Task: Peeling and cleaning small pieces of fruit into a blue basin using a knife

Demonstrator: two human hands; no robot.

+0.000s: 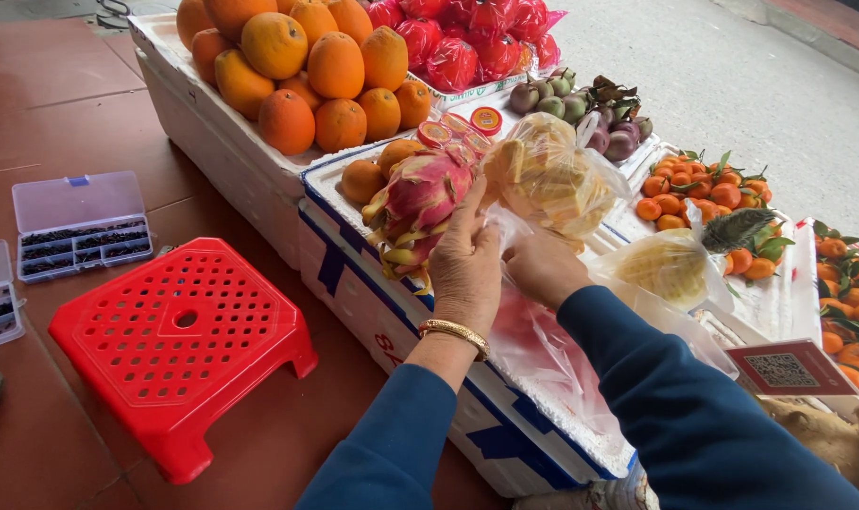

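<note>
My left hand [465,266], with a gold bangle at the wrist, grips a pink dragon fruit [418,200] over a white foam box [354,283]. Beside it, my right hand [543,269] pinches the edge of a thin pinkish plastic bag [543,354] that hangs down the front of the box. A clear bag of yellow fruit pieces [554,179] sits just behind both hands. Both sleeves are dark blue.
Large oranges [307,71] are piled on a foam box at the back, with red-wrapped fruit [458,38] behind. Small tangerines [704,194] lie to the right, near a code card [790,368]. A red plastic stool [179,349] and clear compartment boxes [80,225] stand on the tiled floor at left.
</note>
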